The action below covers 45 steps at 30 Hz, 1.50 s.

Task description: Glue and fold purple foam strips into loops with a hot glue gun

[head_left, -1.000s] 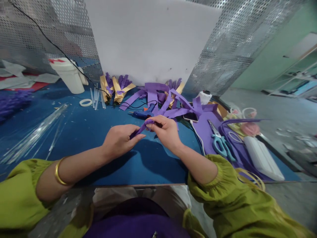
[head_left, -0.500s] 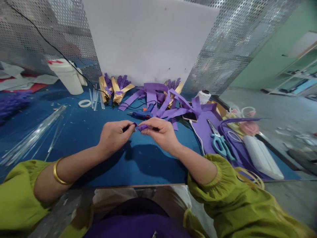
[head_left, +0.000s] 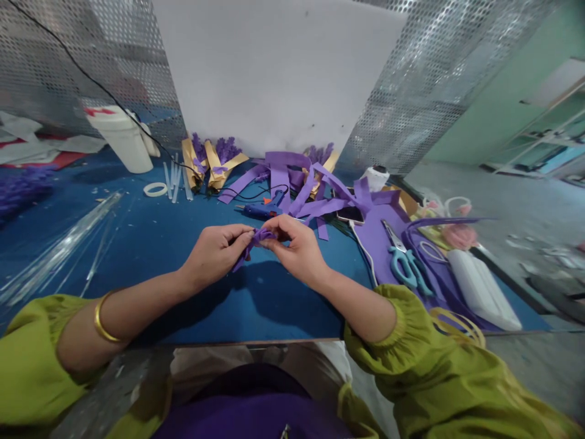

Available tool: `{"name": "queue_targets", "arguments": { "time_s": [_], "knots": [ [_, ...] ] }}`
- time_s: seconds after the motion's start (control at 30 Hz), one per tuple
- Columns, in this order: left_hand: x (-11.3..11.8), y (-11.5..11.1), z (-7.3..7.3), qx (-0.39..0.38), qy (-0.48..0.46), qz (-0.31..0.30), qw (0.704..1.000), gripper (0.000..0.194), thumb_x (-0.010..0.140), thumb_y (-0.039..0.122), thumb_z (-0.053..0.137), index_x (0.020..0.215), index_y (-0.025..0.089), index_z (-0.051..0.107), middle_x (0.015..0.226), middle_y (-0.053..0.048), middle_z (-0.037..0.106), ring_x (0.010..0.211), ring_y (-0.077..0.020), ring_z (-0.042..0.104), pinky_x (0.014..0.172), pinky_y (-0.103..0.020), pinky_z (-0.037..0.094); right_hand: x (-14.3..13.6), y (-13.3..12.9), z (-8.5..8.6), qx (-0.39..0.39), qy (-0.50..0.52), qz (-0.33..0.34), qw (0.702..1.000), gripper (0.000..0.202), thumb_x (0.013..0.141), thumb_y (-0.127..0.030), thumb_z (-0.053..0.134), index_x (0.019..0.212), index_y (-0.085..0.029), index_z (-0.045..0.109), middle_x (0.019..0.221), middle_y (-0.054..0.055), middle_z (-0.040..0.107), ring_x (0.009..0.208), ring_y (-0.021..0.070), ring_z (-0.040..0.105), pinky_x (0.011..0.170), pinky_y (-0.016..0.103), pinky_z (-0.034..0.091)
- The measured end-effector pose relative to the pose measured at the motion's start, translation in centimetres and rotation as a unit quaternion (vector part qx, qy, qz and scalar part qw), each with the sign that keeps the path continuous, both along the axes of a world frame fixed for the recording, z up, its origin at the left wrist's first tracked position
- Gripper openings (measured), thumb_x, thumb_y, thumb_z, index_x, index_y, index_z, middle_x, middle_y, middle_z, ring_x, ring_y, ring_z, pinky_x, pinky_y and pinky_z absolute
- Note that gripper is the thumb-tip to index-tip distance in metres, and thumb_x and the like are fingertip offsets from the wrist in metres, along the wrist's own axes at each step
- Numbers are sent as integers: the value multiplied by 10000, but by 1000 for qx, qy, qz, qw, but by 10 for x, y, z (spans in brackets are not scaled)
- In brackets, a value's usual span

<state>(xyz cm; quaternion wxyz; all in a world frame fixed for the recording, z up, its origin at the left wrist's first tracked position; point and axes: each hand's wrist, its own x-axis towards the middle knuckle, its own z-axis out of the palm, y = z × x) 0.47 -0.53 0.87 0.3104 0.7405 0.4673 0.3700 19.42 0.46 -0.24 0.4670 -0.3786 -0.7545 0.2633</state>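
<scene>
Loops of purple strip (head_left: 262, 235) brought into view since half a second ago

Half a second ago the strip was mostly hidden by the fingers; now small loops are shown between the left hand (head_left: 214, 253) and the right hand (head_left: 297, 250), and a loose end has been let down below the left one. One side of the strip is pinched by the left thumb and fingers, and the other is gripped likewise by the right. It is held above the blue desk (head_left: 205, 213), nearer the person than the blue glue gun (head_left: 262, 211). Whether a knot has been formed cannot be told.

Behind the glue gun, wider purple strips (head_left: 278, 171) are heaped beside small tan-wrapped bouquets (head_left: 222, 169). To the right, a phone (head_left: 351, 214), partly covered, and blue-handled scissors (head_left: 404, 265) are seen, with a white packet (head_left: 483, 289) placed farther out. To the left, translucent sticks (head_left: 176, 183) are set next to a white ring (head_left: 155, 189).
</scene>
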Motion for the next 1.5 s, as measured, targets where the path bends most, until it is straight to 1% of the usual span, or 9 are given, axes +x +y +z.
{"name": "queue_targets", "arguments": {
  "time_s": [0.2,0.47,0.57,0.77,0.93,1.03,1.13,1.3,1.5],
  "knots": [
    [2,-4,0,-7,11,6,1000,345,861,466,633,912,166,794,604,2,690,580,-150,598,535,-221,431,1,1,-5,38,-51,-6,998,155,820,-75,642,917,-196,649,811,-5,628,745,131,580,685,243,479],
    [1,0,-4,58,37,7,998,298,906,376,568,852,194,798,611,0,707,571,-156,622,580,-231,449,3,4,-6,18,-72,40,996,290,895,-200,661,1181,-221,704,1037,67,636,949,178,621,849,319,525],
    [1,0,-6,86,54,-3,995,289,920,350,553,850,198,790,671,-10,734,614,-159,651,609,-232,457,1,4,-9,-7,-49,37,998,276,926,-228,626,1184,-247,724,1012,58,663,948,175,637,857,321,532],
    [5,1,-6,-28,-36,-28,999,301,894,341,568,1038,194,788,756,-31,756,694,-185,669,633,-262,521,2,3,-7,46,-22,-13,999,182,909,-194,658,1039,-234,779,950,41,730,890,163,677,821,283,537],
    [8,3,-2,-97,-109,-24,989,334,855,363,612,1049,153,785,864,-69,772,727,-198,668,658,-301,544,1,0,-2,103,-63,-44,992,121,906,-196,663,969,-204,766,942,51,724,894,165,676,826,272,518],
    [6,4,-2,-77,-85,-12,993,350,899,399,575,1053,161,780,837,-57,766,708,-193,666,666,-296,537,1,2,0,61,-50,-68,995,71,896,-218,664,888,-217,734,855,24,701,812,158,656,770,276,510],
    [4,3,-4,1,-22,1,1000,397,931,477,541,1115,192,748,983,-59,772,884,-229,702,803,-324,541,2,5,0,-11,-5,-56,998,91,903,-256,638,844,-213,693,750,0,669,701,145,634,696,276,499],
    [4,-1,-9,106,82,57,989,675,692,582,789,1231,215,613,1189,-86,717,1063,-288,679,916,-374,514,2,8,-1,-102,64,-34,992,96,866,-290,637,832,-203,660,638,-26,633,577,130,607,603,270,473],
    [4,-1,-12,157,131,82,975,174,865,382,643,945,227,646,921,-21,740,812,-190,672,730,-284,471,-1,7,3,-175,115,-19,978,140,832,-323,652,811,-185,665,565,-32,636,530,118,591,545,244,456]
  ]
}}
